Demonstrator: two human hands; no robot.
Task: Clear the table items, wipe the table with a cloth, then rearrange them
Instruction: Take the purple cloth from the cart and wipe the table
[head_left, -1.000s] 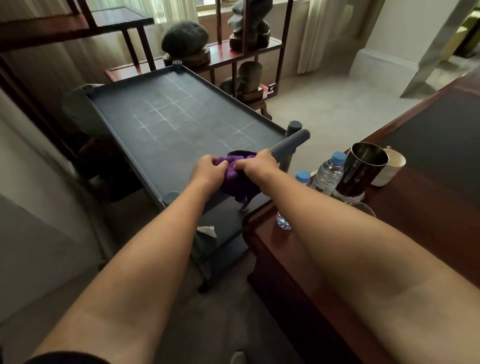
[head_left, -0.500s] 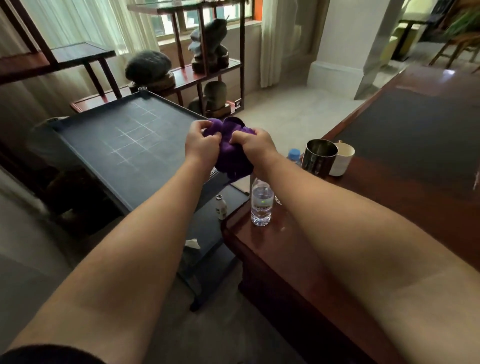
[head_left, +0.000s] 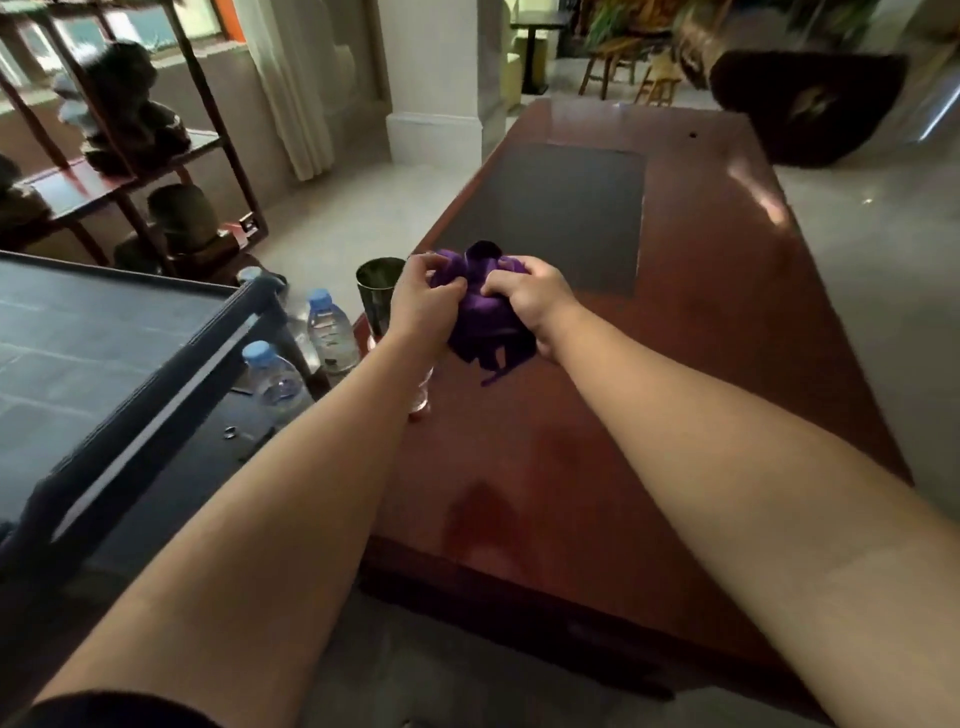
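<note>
A crumpled purple cloth (head_left: 485, 312) hangs between both hands just above the reddish wooden table (head_left: 701, 332). My left hand (head_left: 423, 304) grips its left side and my right hand (head_left: 532, 304) grips its right side. At the table's left edge stand a metal cup (head_left: 376, 296), a clear glass (head_left: 422, 387) partly hidden by my left forearm, and a water bottle (head_left: 330, 332) with a blue cap. A second water bottle (head_left: 272, 376) stands just left of it, by the cart.
A dark cart (head_left: 104, 353) with a grid-patterned top stands left of the table. A dark inset panel (head_left: 561, 208) covers the table's middle. A wooden shelf (head_left: 130, 171) with stone ornaments stands at back left, a dark chair back (head_left: 810, 104) at the far right.
My view and both hands have swung right, carrying the purple cloth from over the cart to above the wooden table. Both hands keep their grip on it.
</note>
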